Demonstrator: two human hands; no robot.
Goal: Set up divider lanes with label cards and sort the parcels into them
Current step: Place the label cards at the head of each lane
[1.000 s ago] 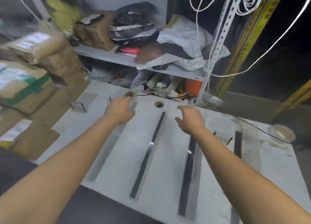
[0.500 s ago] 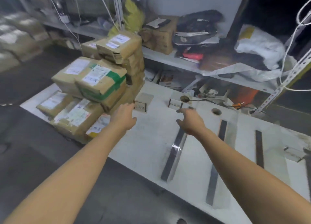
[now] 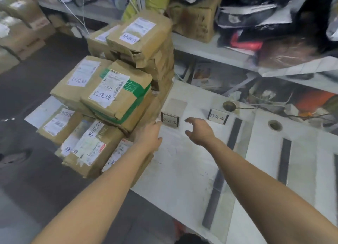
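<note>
Both open, empty hands, left hand (image 3: pixel 149 133) and right hand (image 3: pixel 198 132), are reaching toward the parcels (image 3: pixel 117 95) at ten o'clock; sorting is beginning, and next needs a two-handed grasp.

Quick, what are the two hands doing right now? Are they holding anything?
Left hand: open, holding nothing, beside the stacked brown cardboard parcels.
Right hand: open, fingers spread, empty above the white table.
</note>
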